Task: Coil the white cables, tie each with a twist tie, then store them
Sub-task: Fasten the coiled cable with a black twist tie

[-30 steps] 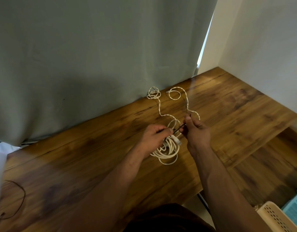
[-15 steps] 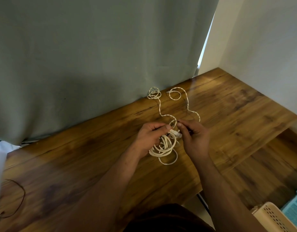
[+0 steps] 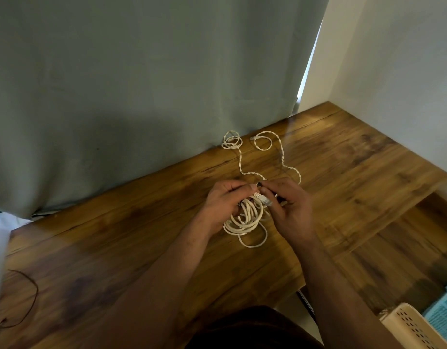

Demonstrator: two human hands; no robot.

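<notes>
A coiled white cable [image 3: 245, 220] hangs between my hands just above the wooden table [image 3: 142, 248]. My left hand [image 3: 223, 200] grips the top of the coil, fingers curled round its strands. My right hand [image 3: 290, 207] pinches a thin dark twist tie [image 3: 259, 183] at the coil's top, beside a white plug end [image 3: 265, 199]. A second white cable [image 3: 280, 157], twisted and loose, lies stretched out on the table beyond my hands, with small loops near the curtain.
A grey-green curtain [image 3: 142, 96] hangs along the table's far edge. A thin dark wire [image 3: 28, 293] lies at the near left. Below the table's right edge stand a cream perforated basket [image 3: 413, 328] and a light blue basket [image 3: 444, 316] on a wooden floor.
My right hand has come down from above the coil and closed in against my left hand at the coil's top. The twist tie, held out straight before, now sits mostly hidden between the fingertips.
</notes>
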